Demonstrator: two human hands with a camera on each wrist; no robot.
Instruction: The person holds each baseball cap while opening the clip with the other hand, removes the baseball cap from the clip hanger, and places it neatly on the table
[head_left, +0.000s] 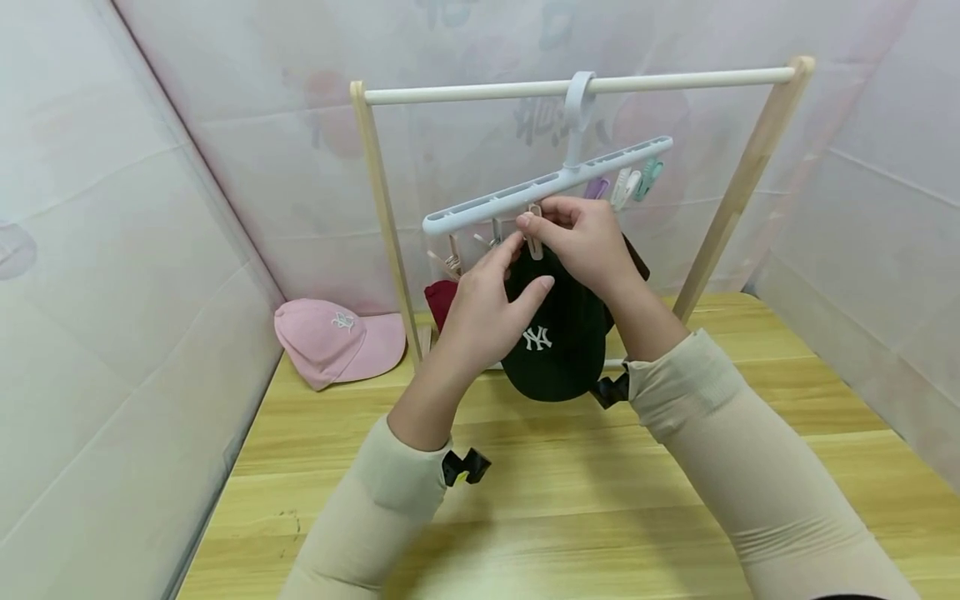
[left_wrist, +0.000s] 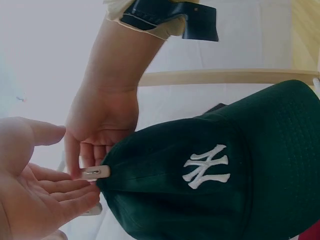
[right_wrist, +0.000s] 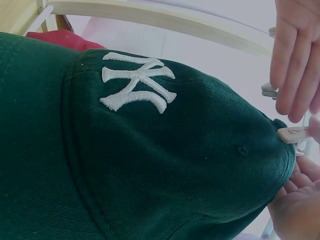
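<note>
A dark green cap (head_left: 564, 354) with a white NY logo (left_wrist: 206, 166) hangs by its top edge from a beige clip (head_left: 534, 244) of the pale clip hanger (head_left: 480, 202). My right hand (head_left: 531, 222) pinches that clip (left_wrist: 96, 172) from above. My left hand (head_left: 529, 262) is beside the cap's top with straight fingers and an open palm (left_wrist: 35, 197), holding nothing. In the right wrist view the cap (right_wrist: 130, 160) fills the frame, with the clip (right_wrist: 291, 134) at its right edge.
The hanger hooks over the white rod (head_left: 675, 81) of a wooden rack (head_left: 386, 225) on a wooden table (head_left: 570, 492). Several more clips (head_left: 633, 182) hang at its far end. A pink cap (head_left: 337, 337) lies at the left, a red cap (head_left: 441, 300) behind the rack.
</note>
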